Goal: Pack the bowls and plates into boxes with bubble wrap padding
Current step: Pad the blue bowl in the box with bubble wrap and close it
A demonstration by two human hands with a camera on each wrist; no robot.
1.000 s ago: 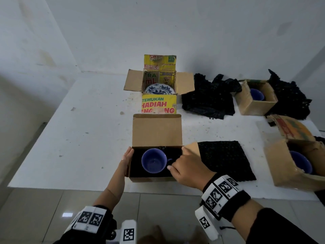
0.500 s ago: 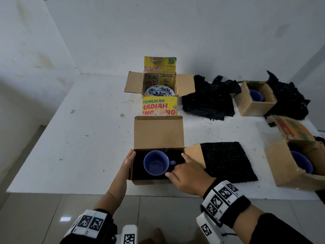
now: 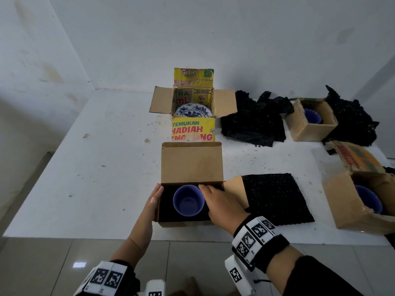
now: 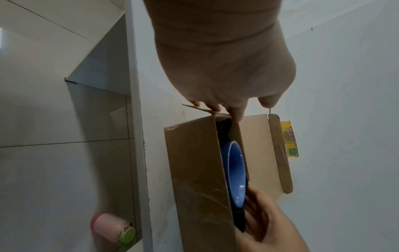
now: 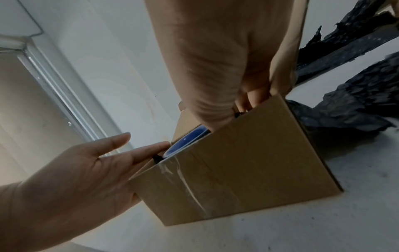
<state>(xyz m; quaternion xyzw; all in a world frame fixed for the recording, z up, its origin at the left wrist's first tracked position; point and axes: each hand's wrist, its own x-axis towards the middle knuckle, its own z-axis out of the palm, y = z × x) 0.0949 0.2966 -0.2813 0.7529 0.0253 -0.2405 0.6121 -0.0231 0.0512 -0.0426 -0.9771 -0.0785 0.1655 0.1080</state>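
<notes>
1. The right hand [image 3: 222,207] reaches into the open cardboard box [image 3: 191,223] from its right side, fingers curled down between the blue bowl [image 3: 188,202] and the right wall; the grip seems to press into the black padding there, but whether it pinches the padding or the bowl's rim I cannot tell.
2. The left hand [image 3: 155,199] lies flat with straight fingers against the box's left wall, grasping nothing, only steadying it.
3. The bowl sits upright, mouth up, in the middle of the box on black bubble wrap lining [image 3: 165,207]. It lies just left of the right hand's fingertips, so the right hand is nearer; the left has the wall between it and the bowl.
4. The box stands near the front edge of the white table [image 3: 96,167], its lid flap [image 3: 191,162] upright at the far side.
5. A flat black bubble wrap sheet [image 3: 275,197] lies just right of the box, likely the top padding.
</notes>
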